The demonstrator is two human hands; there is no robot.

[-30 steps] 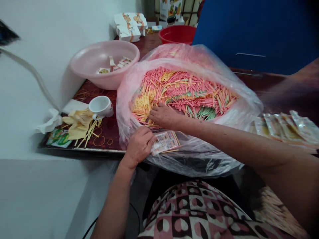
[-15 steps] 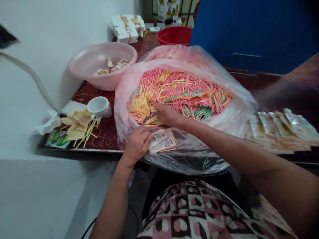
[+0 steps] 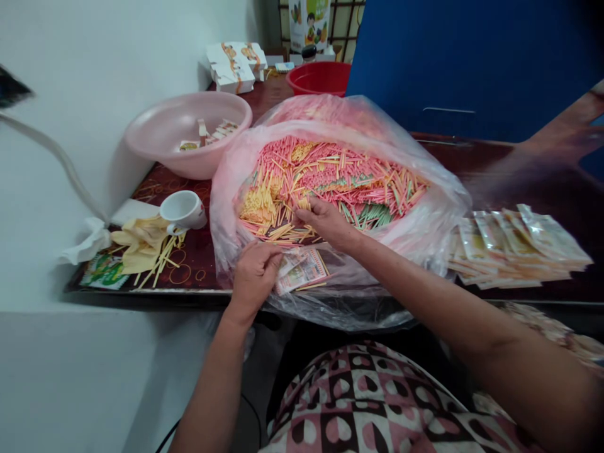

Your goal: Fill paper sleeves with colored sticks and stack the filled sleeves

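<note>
A large clear plastic bag (image 3: 453, 195) lies wide open, full of thin pink, yellow and green sticks (image 3: 340, 167). Over its near side is my right hand (image 3: 328, 225), fingers pinched around a few short yellow sticks (image 3: 303, 202). At the bag's front edge my left hand (image 3: 255, 270) is closed, thumb and forefinger at the left end of a small printed packet (image 3: 304, 272). The packet rests on the plastic, with loose yellow sticks beside and under it. The left fingertips are partly hidden.
To the left stand a pink basin (image 3: 155, 135) with small packets and a white cup (image 3: 182, 211) beside a yellowish glove (image 3: 141, 242). Filled sachets (image 3: 519, 245) overlap at right, below another person's blurred arm (image 3: 542, 148). Behind are a red basin (image 3: 321, 78) and a blue panel (image 3: 462, 63).
My right hand has drawn back slightly from the sticks, with yellow ones now showing at its fingertips. The left hand stays by the packet. The other person's arm at right has shifted.
</note>
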